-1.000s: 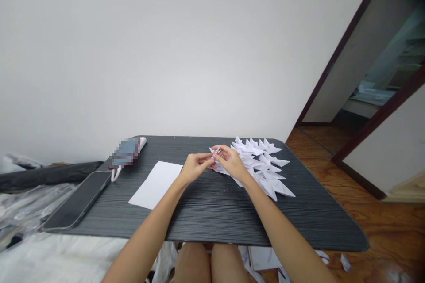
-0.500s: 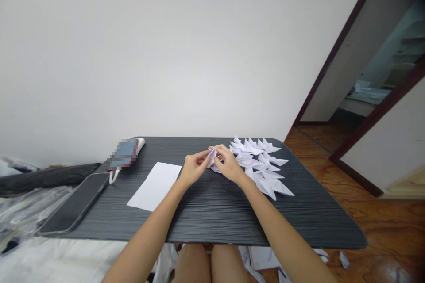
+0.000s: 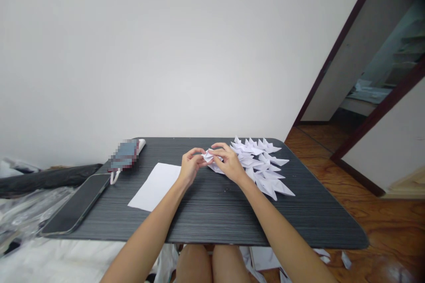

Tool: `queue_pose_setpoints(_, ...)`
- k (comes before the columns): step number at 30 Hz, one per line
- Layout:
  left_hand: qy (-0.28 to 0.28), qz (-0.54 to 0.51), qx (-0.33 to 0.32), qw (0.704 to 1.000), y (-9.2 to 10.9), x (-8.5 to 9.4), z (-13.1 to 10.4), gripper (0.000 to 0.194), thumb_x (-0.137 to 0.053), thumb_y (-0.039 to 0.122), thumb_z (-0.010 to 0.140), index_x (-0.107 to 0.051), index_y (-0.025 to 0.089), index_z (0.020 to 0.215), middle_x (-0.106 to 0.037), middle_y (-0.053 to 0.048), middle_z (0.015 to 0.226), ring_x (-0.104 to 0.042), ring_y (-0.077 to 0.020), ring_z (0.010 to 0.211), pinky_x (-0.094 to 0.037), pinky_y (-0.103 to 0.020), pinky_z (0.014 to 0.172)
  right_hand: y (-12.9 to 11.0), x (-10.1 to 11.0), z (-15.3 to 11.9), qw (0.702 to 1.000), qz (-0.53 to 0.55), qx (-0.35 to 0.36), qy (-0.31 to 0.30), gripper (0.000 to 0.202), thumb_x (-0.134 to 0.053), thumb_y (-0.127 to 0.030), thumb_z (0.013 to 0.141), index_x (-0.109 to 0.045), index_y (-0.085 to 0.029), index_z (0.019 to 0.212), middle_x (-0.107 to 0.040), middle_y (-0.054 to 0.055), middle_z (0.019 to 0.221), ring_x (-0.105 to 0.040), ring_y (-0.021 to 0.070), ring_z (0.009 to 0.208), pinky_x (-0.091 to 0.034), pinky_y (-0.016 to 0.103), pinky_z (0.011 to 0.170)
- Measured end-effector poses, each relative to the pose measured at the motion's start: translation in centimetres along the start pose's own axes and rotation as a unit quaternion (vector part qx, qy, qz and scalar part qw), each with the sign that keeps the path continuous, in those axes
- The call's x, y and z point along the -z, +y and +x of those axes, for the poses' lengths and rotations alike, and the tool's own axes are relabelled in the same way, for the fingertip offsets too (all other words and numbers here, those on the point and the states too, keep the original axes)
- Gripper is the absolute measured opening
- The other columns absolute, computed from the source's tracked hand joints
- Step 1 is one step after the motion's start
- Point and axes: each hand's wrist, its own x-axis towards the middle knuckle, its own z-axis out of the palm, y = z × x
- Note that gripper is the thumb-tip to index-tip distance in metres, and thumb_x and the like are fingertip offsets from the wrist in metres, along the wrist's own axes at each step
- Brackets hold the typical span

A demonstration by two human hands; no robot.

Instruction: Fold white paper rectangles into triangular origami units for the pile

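A small folded white paper boat (image 3: 207,156) is pinched between my two hands above the middle of the dark table. My left hand (image 3: 191,164) grips its left end with thumb and fingertips. On the other side, my right hand (image 3: 229,162) holds the boat's right end, its fingers curled over and partly hiding it. Several finished white paper boats (image 3: 262,166) sit in a cluster just right of my right hand. To the left of my left hand lies a flat white sheet of paper (image 3: 156,187).
The black wood-grain table (image 3: 212,221) stands against a white wall. On its left are a smartphone (image 3: 78,203) and a blurred-out object (image 3: 123,155) with a white loop. Paper scraps (image 3: 345,259) lie on the wooden floor at the right.
The paper has turned from upright to a lower, flatter boat shape and shifted slightly left. My right fingers have lifted and spread a little; my left fingers have shifted their hold.
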Motion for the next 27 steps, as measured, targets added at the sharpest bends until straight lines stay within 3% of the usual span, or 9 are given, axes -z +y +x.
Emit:
queue_pose_setpoints(4, 0.0, 0.011, 0.005, 1.0, -0.5, -0.1, 0.0, 0.026, -0.063, 0.029, 0.063, -0.048, 0.012, 0.074, -0.062, -0.002, 0.068, -0.062, -0.0152, 0.066, -0.051, -0.035, 0.072, 0.8, -0.2, 0.0, 1.0, 0.008, -0.021, -0.002, 0.016, -0.053, -0.024, 0.074, -0.067, -0.02, 0.081, -0.051, 0.007, 0.095, -0.051, 0.0164, 0.093, -0.043, 0.031, 0.082)
queue_pose_setpoints(9, -0.033, 0.075, -0.026, 0.996, -0.8, -0.2, -0.1, 0.046, -0.066, 0.029, 0.061, -0.042, 0.015, 0.097, -0.064, -0.004, 0.078, -0.063, -0.0157, 0.067, -0.05, -0.035, 0.071, 2.3, -0.9, 0.0, 0.976, 0.16, -0.141, 0.033, 0.033, -0.062, -0.03, 0.064, -0.061, -0.02, 0.096, -0.045, 0.005, 0.097, -0.055, 0.0127, 0.077, -0.05, 0.027, 0.066)
queue_pose_setpoints(11, -0.047, 0.114, -0.034, 0.992, -1.0, -0.2, -0.2, 0.049, -0.065, 0.031, 0.063, -0.042, 0.015, 0.103, -0.064, -0.005, 0.081, -0.064, -0.0164, 0.066, -0.051, -0.033, 0.068, 2.8, -0.9, 0.1, 0.968, 0.172, -0.177, 0.036, 0.029, -0.064, -0.031, 0.062, -0.064, -0.017, 0.087, -0.048, 0.005, 0.093, -0.055, 0.0131, 0.075, -0.05, 0.027, 0.063)
queue_pose_setpoints(14, -0.069, 0.163, -0.032, 0.984, -1.3, -0.3, -0.3, 0.039, -0.06, 0.036, 0.066, -0.051, 0.012, 0.096, -0.064, -0.006, 0.083, -0.063, -0.018, 0.069, -0.051, -0.029, 0.065, 2.9, -0.6, 0.1, 0.974, 0.146, -0.171, 0.022, 0.013, -0.064, -0.027, 0.061, -0.065, -0.016, 0.068, -0.052, 0.005, 0.085, -0.054, 0.0139, 0.074, -0.048, 0.028, 0.066)
queue_pose_setpoints(16, -0.089, 0.167, -0.007, 0.982, -1.5, -0.4, -0.4, 0.035, -0.053, 0.041, 0.071, -0.055, 0.01, 0.087, -0.065, -0.007, 0.076, -0.063, -0.0181, 0.067, -0.051, -0.028, 0.06, 2.5, -0.5, 0.1, 0.978, 0.141, -0.152, 0.017, 0.01, -0.062, -0.025, 0.062, -0.064, -0.016, 0.065, -0.054, 0.005, 0.083, -0.054, 0.0142, 0.074, -0.046, 0.028, 0.068)
queue_pose_setpoints(18, -0.106, 0.17, 0.016, 0.98, -1.5, -0.4, -0.5, 0.037, -0.046, 0.045, 0.075, -0.054, 0.009, 0.08, -0.063, -0.006, 0.064, -0.063, -0.0164, 0.056, -0.049, -0.024, 0.05, 1.9, -0.5, 0.1, 0.98, 0.135, -0.148, 0.02, 0.01, -0.06, -0.026, 0.064, -0.064, -0.016, 0.064, -0.057, 0.005, 0.078, -0.055, 0.0145, 0.073, -0.045, 0.028, 0.068)
queue_pose_setpoints(21, -0.124, 0.199, -0.004, 0.972, -1.2, -0.5, -0.7, 0.039, -0.042, 0.045, 0.077, -0.052, 0.009, 0.067, -0.058, -0.003, 0.049, -0.055, -0.0107, 0.037, -0.038, -0.017, 0.037, 1.1, -0.7, 0.0, 0.974, 0.146, -0.171, 0.016, 0.015, -0.056, -0.029, 0.068, -0.063, -0.015, 0.066, -0.059, 0.003, 0.066, -0.055, 0.0142, 0.064, -0.043, 0.026, 0.063)
queue_pose_setpoints(27, -0.205, 0.191, -0.019, 0.96, -0.5, -0.8, -0.9, 0.036, -0.048, 0.041, 0.076, -0.054, 0.008, 0.061, -0.056, -0.003, 0.046, -0.052, -0.0084, 0.038, -0.035, -0.017, 0.039, 1.0, -0.7, -0.1, 0.976, 0.135, -0.166, 0.042, 0.019, -0.055, -0.031, 0.069, -0.06, -0.015, 0.059, -0.051, -0.001, 0.054, -0.048, 0.0105, 0.051, -0.037, 0.023, 0.05)
